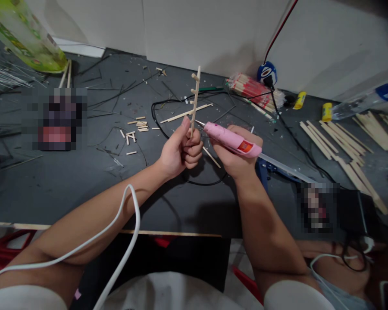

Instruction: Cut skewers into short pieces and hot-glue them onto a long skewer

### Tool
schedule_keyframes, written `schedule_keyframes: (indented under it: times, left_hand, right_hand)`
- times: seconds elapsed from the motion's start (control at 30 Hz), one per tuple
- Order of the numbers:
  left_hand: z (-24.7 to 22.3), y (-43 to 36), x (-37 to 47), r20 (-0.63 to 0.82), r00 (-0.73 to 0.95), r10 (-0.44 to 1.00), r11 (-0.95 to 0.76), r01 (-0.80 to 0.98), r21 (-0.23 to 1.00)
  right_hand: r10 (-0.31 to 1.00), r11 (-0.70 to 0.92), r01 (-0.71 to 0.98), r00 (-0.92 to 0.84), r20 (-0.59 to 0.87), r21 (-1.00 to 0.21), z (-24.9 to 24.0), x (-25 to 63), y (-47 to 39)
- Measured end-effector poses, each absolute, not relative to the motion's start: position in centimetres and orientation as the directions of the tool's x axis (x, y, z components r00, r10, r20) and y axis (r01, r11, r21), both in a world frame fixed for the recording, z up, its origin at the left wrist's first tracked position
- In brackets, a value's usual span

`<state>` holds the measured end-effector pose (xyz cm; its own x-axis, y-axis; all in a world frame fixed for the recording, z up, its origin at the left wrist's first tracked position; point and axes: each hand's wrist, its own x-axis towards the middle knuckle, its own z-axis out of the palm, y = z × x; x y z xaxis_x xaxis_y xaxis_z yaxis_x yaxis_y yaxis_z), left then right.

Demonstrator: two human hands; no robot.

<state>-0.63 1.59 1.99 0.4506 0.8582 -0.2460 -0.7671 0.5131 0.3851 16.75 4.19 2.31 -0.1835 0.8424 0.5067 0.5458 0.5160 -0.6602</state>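
Pinched upright in my left hand (183, 150) is a thin wooden stick (196, 97) with several short pegs jutting from its left side. My right hand (235, 157) grips a pink hot glue gun (228, 137), its metal nozzle close to the lower part of the stick; whether they touch I cannot tell. A long clear glue stick (284, 168) sticks out of the gun's rear. On the dark table (155, 193), left of my hands, lie several short cut wood pieces (142, 125). Behind the hands rests a longer stick (184, 113).
A bag of red-wrapped sticks (252, 90) and a blue plug adapter (267, 74) stand at the back. Loose wooden strips (336, 137) and a plastic bottle (358, 101) lie right. A green package (26, 38) is back left. A white cable (134, 211) crosses my left forearm.
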Motion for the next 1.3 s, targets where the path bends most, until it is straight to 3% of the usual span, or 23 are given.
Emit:
schedule_keyframes:
  times: [0.5, 0.73, 0.93, 1.1, 1.2, 1.3]
  left_hand:
    - [2.2, 1.7, -0.9, -0.260, 0.455, 0.852, 0.523, -0.757, 0.392]
    - [2.1, 1.8, -0.8, -0.276, 0.464, 0.842, 0.538, -0.759, 0.365]
    - [1.5, 2.0, -0.9, -0.202, 0.444, 0.873, 0.486, -0.764, 0.425]
    - [1.5, 2.0, -1.1, -0.202, 0.441, 0.875, 0.484, -0.772, 0.412]
    - [1.6, 2.1, -1.1, -0.230, 0.438, 0.869, 0.495, -0.775, 0.392]
    - [1.6, 2.1, -1.2, -0.236, 0.431, 0.871, 0.491, -0.775, 0.398]
  right_hand:
    - [0.822, 0.539, 0.539, -0.168, 0.545, -0.647, 1.8, 16.9, 4.5]
    - [0.849, 0.510, 0.539, -0.190, 0.493, -0.670, 2.4, 16.6, 4.2]
    - [0.837, 0.529, 0.533, -0.202, 0.508, -0.660, 2.4, 16.9, 4.4]
    - [0.888, 0.452, 0.347, -0.085, 0.452, -0.822, 1.0, 17.4, 5.2]
    - [0.974, 0.226, 0.115, 0.001, 0.228, -0.967, 0.3, 17.4, 5.6]
    - [0.997, 0.075, -0.068, -0.015, 0.076, -0.995, 0.8, 17.4, 5.9]
